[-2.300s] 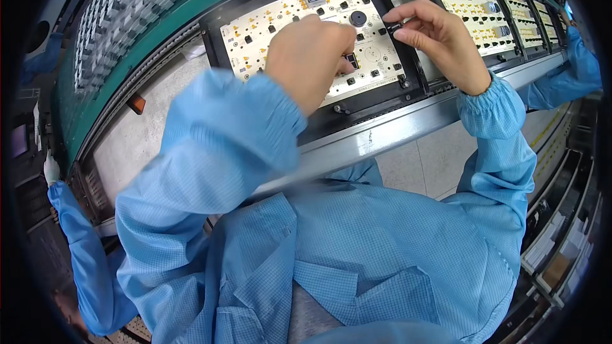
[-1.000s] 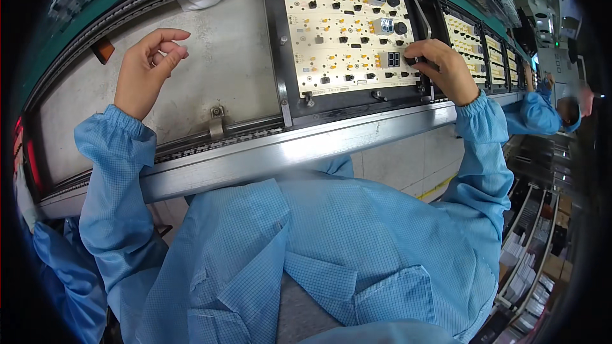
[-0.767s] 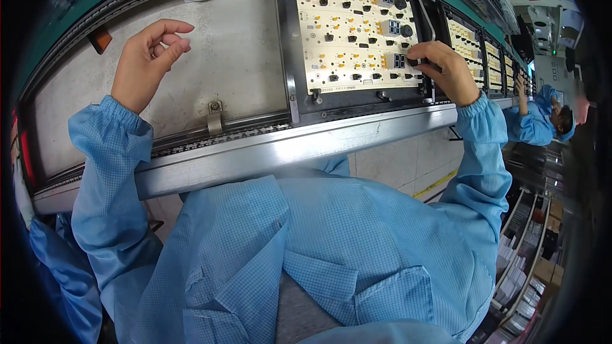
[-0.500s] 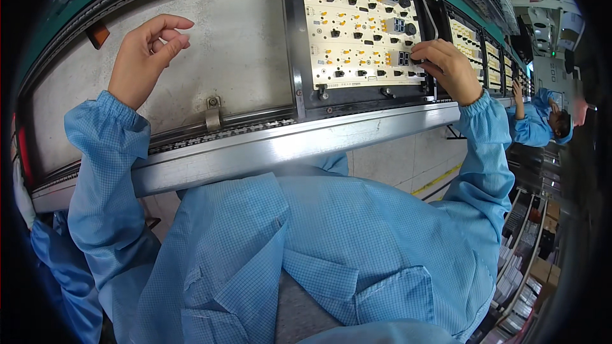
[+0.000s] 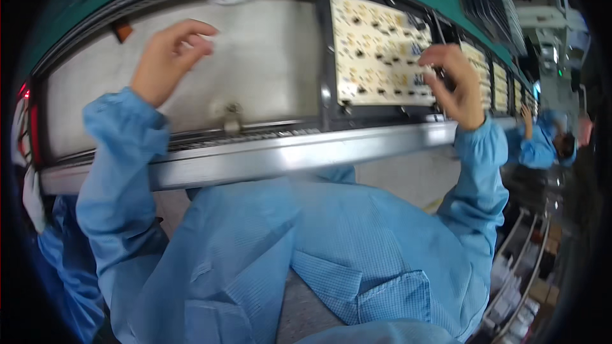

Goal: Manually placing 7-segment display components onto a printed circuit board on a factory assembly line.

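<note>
A cream circuit board panel [image 5: 382, 94] with rows of orange and black parts lies in a dark frame [image 5: 326, 83] on the conveyor line. My right hand [image 5: 460, 83] hovers at the panel's right edge, thumb and fingers apart; I see nothing held between them. Motion smears the small parts near its fingertips, including a display block there. Over the bare grey stretch of the line, left of the frame, my left hand [image 5: 167, 60] hangs loosely curled, thumb apart from the fingers, holding nothing.
A metal rail [image 5: 255, 164] runs along the near side of the line. More framed boards [image 5: 500, 83] continue to the right, where a co-worker in blue [image 5: 542, 143] works. Dark racks [image 5: 488, 3] stand at the far right. Another blue-clad person [image 5: 64, 267] is at lower left.
The right hand's pinch at the lower right of the panel has opened, and its fingers have lifted apart. The view has shifted, so the line appears further right and lower. The left hand keeps its pose.
</note>
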`<move>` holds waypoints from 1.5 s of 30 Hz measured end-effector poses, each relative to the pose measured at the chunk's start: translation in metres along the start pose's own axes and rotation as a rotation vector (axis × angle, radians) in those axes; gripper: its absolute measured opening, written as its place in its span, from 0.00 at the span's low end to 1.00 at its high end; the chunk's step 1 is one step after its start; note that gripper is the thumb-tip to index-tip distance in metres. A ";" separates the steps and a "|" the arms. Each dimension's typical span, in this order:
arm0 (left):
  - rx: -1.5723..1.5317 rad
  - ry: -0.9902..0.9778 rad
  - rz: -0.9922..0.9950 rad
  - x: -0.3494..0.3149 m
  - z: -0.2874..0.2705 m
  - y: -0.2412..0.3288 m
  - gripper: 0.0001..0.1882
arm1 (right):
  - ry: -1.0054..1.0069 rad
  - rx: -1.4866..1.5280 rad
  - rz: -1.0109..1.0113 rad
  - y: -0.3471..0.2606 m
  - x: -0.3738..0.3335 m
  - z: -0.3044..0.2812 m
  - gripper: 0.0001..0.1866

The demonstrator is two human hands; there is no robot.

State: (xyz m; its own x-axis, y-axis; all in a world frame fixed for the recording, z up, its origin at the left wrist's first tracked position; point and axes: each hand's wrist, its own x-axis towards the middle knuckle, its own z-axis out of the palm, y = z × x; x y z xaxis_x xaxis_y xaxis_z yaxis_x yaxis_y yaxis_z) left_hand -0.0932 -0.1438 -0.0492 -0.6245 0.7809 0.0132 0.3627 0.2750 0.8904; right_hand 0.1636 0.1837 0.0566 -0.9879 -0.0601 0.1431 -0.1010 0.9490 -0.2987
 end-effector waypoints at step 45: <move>1.000 1.224 -0.506 -0.160 -0.218 -0.247 0.28 | 0.513 -0.613 0.616 0.103 0.161 0.015 0.20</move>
State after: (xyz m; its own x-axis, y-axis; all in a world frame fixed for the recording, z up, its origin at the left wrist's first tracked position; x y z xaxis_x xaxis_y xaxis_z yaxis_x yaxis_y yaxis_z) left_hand -0.2339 -0.4594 -0.1724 -0.7726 -0.2351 0.5898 -0.0633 0.9528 0.2969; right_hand -0.0076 0.2670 0.0350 -0.6627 0.4982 0.5591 0.6308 0.7738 0.0583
